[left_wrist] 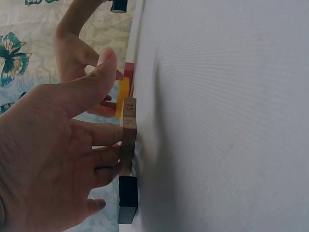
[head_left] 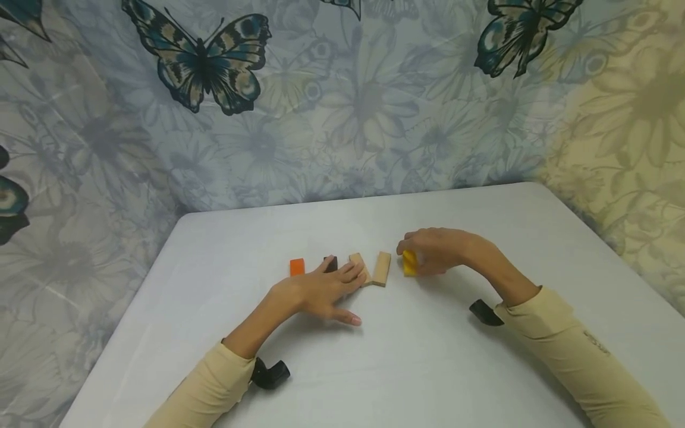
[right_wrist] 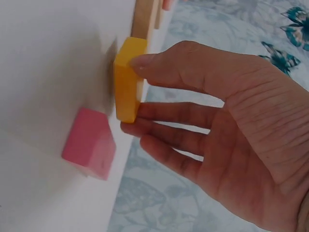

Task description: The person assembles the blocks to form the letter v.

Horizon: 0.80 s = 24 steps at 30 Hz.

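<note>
Yellow block pinched at the row's end!

And the right hand [head_left: 440, 249] has a narrow grip on the yellow block [head_left: 409, 263], thumb opposing fingers, seemingly to control its angle. It's between two and three o'clock of the left hand [head_left: 323, 294], whose fingers spread wide, grasping nothing, tips against the wooden blocks [head_left: 382, 269], presumably steadying them. Orange block [head_left: 297, 267] at about half past ten from that hand, dark block [head_left: 332, 264] near twelve! The right wrist view adds a pink block [right_wrist: 89, 142], seven o'clock of the yellow one, hidden overhead; the left wrist view catches printed marks on wooden ends.
</note>
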Tool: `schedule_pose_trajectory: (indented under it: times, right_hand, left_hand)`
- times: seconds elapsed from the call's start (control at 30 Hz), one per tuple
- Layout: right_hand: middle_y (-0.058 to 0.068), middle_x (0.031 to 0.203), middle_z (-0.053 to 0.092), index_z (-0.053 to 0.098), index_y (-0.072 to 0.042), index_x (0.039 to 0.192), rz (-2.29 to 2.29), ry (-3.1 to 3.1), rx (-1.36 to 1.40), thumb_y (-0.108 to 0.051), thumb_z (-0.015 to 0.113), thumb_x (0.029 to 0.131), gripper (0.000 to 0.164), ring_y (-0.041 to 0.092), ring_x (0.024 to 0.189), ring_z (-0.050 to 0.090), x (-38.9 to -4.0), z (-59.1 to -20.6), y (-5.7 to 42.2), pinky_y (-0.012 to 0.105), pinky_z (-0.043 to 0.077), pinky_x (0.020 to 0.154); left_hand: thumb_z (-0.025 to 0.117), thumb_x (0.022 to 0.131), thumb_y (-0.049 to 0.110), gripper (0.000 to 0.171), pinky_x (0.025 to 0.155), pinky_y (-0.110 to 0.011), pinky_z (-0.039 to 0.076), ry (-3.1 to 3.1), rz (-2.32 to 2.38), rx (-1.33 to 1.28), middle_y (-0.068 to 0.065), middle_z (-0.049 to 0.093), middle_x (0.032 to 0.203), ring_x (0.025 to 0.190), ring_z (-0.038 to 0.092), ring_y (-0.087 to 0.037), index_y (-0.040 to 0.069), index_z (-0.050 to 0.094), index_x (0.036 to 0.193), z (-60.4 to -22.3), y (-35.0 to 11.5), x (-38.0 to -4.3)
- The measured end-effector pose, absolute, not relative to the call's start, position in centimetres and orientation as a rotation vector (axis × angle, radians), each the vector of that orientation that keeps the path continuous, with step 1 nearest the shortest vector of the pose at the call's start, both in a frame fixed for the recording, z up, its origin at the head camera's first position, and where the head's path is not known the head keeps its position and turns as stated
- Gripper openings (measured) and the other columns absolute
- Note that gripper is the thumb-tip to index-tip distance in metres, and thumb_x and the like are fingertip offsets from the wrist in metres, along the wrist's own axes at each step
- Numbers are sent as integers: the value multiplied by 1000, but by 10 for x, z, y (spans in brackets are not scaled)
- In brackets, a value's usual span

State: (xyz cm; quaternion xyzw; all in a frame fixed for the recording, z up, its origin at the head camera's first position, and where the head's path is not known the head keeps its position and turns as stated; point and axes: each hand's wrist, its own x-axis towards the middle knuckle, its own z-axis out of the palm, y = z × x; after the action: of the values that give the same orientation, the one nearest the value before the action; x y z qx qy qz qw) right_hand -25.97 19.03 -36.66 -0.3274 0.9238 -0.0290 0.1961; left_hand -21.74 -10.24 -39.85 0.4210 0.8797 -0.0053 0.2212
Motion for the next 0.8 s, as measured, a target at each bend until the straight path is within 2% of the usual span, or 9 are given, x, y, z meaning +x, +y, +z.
schedule_pose_trajectory:
  times: [0.1, 0.17, 0.27, 0.4, 0.8]
  right_hand:
    - [7, 131, 67, 67, -15, 135, -123, 2585, -873, -9, 76, 90, 46, 19, 96, 61, -261, -362, 194, 33, 61, 77]
    - [7, 131, 66, 66, -14, 135, -143, 2595, -875, -5, 74, 87, 50, 20, 94, 61, -262, -358, 196, 31, 59, 74]
    - [6, 128, 68, 66, -11, 135, -159, 2625, -918, -2, 71, 85, 51, 24, 101, 64, -264, -352, 199, 40, 61, 83]
    - [6, 125, 70, 68, -7, 132, -150, 2672, -1015, -6, 71, 90, 43, 27, 113, 65, -267, -342, 197, 51, 58, 102]
    - [9, 123, 71, 69, -5, 129, -191, 2726, -1066, -8, 75, 90, 40, 26, 112, 66, -282, -324, 187, 49, 58, 101]
  left_hand:
    - [53, 98, 71, 98, 134, -57, -5, 2425, -5, 1161, -3, -2, 178, 167, -1, -20, 17, 13, 169, -398, -101, -217]
    - [53, 98, 71, 98, 134, -58, -5, 2423, -2, 1155, -2, -2, 178, 167, -1, -20, 18, 13, 169, -397, -101, -217]
    - [53, 98, 71, 98, 134, -58, -6, 2422, -10, 1147, -2, -2, 178, 167, -2, -21, 18, 12, 169, -396, -100, -217]
    - [53, 98, 71, 98, 134, -58, -5, 2428, -19, 1155, -3, -1, 179, 167, -1, -21, 17, 12, 169, -396, -101, -217]
    - [53, 98, 72, 99, 134, -58, -4, 2435, -27, 1173, -3, -1, 179, 167, -1, -21, 18, 12, 169, -398, -102, -216]
